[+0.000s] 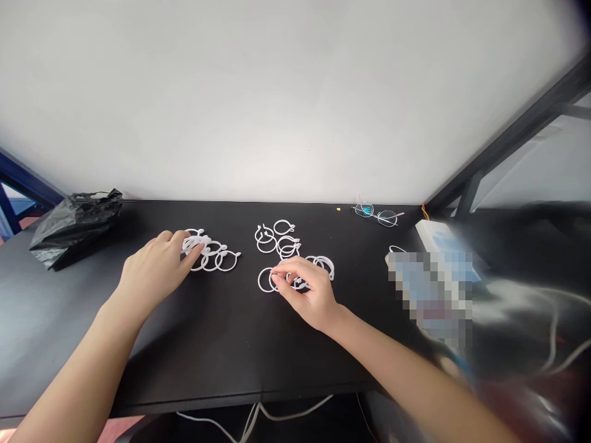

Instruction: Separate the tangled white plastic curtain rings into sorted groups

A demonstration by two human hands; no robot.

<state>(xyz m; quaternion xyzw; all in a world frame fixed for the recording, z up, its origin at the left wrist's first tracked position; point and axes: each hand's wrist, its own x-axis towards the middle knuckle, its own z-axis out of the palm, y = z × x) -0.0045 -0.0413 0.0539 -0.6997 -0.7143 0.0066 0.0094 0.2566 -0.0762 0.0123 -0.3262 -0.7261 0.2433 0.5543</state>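
Observation:
Several thin white curtain rings, each with a small eyelet, lie on a black table in two groups. At the left group (226, 261), my left hand (154, 264) has its thumb and fingers closed about a bunch of overlapping rings (196, 243); its fingertips are partly hidden. Over the near side of the right group (266, 241), my right hand (307, 289) pinches a white ring (271, 287) between thumb and forefinger. More rings (327, 266) show behind and beneath this hand, partly covered by it.
A crumpled black plastic bag (76, 227) rests at the table's left. Eyeglasses (376, 214) lie near the wall at the back right. A white box (434, 237) and a pixelated item (429, 295) are on the right. White cables (277, 417) hang below the front edge.

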